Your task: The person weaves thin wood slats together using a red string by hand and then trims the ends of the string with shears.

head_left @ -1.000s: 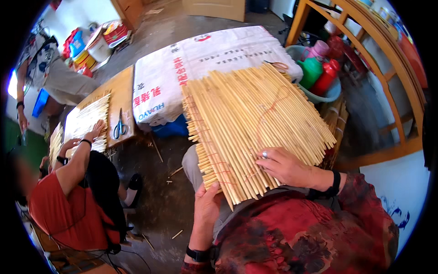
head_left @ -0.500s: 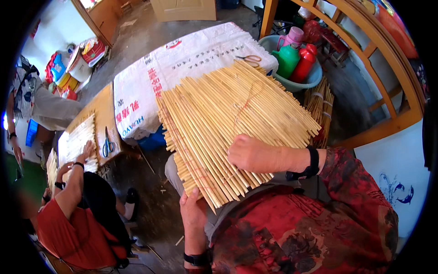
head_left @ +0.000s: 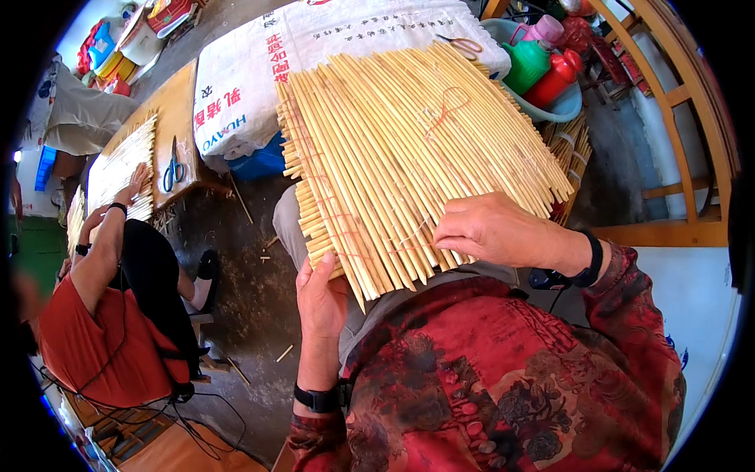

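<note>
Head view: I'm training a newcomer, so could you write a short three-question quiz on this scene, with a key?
1. Which of the wearer's hands grips the near left corner of the stick mat?
2. True or false: the red flask is in the pale blue tub.
3. The blue-handled scissors lie on: A) the floor; B) the wooden table; C) the white cloth.

Key: 1. The left hand. 2. True. 3. B.

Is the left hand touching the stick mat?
Touching. The head view shows the left hand at the near left corner of the stick mat, its thumb lying over the edge.
</note>
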Demonstrator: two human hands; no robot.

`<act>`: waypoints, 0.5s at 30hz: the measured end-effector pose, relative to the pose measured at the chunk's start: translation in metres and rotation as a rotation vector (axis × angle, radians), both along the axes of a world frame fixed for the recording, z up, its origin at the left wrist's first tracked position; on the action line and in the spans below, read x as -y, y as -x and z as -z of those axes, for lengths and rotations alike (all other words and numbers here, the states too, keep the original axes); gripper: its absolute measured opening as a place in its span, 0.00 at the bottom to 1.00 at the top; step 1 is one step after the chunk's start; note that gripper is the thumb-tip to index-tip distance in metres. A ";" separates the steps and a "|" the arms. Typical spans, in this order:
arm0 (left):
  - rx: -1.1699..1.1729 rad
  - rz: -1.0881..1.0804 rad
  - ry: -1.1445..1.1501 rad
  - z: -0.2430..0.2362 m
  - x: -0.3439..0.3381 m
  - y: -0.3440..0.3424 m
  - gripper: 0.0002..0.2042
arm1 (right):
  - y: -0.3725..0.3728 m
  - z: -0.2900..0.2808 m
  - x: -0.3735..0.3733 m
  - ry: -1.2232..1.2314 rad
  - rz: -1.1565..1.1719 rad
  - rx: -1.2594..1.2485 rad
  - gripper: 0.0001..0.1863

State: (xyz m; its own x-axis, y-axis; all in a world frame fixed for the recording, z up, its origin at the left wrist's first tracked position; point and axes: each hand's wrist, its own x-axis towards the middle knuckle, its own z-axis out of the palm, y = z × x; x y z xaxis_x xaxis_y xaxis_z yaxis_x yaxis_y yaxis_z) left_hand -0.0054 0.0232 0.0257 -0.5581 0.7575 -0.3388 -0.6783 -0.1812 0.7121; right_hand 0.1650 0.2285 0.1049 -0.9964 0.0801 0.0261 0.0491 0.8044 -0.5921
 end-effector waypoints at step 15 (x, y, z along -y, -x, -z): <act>0.024 0.005 0.007 0.001 -0.002 0.004 0.18 | -0.004 0.018 0.035 -0.033 -0.307 -0.265 0.06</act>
